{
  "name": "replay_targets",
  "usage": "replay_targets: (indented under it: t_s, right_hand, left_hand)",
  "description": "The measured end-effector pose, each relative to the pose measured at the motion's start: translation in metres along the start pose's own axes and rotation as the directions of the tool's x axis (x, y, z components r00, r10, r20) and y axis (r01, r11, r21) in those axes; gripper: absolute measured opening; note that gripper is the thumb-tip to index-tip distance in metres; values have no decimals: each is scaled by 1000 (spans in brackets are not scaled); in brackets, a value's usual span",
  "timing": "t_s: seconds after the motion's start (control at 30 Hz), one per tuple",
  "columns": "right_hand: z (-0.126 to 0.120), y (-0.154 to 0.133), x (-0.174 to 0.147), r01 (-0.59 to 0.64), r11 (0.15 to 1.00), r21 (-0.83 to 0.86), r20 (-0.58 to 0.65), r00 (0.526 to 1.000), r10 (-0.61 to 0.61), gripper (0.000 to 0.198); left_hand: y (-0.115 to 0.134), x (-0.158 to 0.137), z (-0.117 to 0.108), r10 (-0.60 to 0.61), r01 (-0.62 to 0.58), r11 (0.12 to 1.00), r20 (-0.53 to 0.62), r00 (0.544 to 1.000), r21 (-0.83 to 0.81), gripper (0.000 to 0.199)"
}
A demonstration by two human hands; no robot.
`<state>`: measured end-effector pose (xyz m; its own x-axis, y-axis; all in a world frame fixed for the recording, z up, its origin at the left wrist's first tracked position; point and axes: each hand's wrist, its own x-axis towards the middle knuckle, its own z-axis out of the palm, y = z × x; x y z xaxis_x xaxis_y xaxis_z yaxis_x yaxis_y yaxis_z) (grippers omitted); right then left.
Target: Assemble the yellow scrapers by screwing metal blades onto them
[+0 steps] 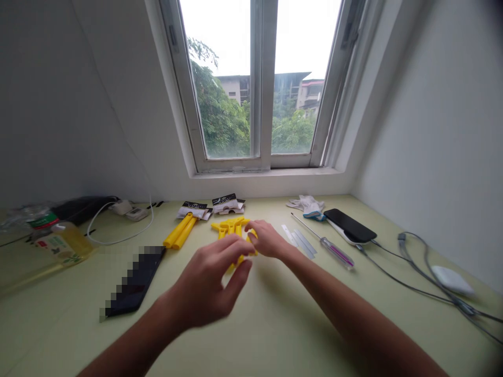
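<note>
Several yellow T-shaped plastic pieces point(229, 226) lie side by side on the table in front of me, partly hidden by my hands. My right hand point(267, 238) is at the right end of this group, its fingers curled round one yellow T-shaped piece. Nearer to me, my left hand point(214, 277) hovers with thumb and fingers apart and nothing seen between them. Thin grey strips point(302, 242) lie right of my right hand, beside a screwdriver point(337, 252) with a clear and purple handle.
Yellow tubes point(181, 231) lie left, by black-and-white packaging cards point(192, 209). A dark phone point(137, 285) is nearer left. A bottle point(58, 241) lies far left. White gloves point(306, 206), another phone point(349, 225), cables point(416, 293) and a white case point(451, 279) occupy the right.
</note>
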<state>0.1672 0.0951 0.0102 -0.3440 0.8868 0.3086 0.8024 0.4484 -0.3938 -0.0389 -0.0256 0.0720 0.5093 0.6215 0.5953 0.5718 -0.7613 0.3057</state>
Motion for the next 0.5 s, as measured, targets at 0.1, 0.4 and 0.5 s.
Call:
replay_targets:
  t_s: [0.1, 0.4, 0.5]
  right_hand:
    - [-19, 27, -11, -70, 997, -8, -10, 997, 70, 24]
    - [-77, 88, -51, -224, 971, -89, 82, 969, 231, 24]
    - [-86, 102, -52, -308, 941, -140, 112, 939, 324, 19]
  left_hand:
    - [-47, 35, 36, -239, 199, 956, 178, 955, 215, 27]
    - [-146, 26, 78, -682, 656, 731, 156, 715, 188, 35]
    - [-151, 31, 76, -711, 689, 703, 156, 685, 175, 39]
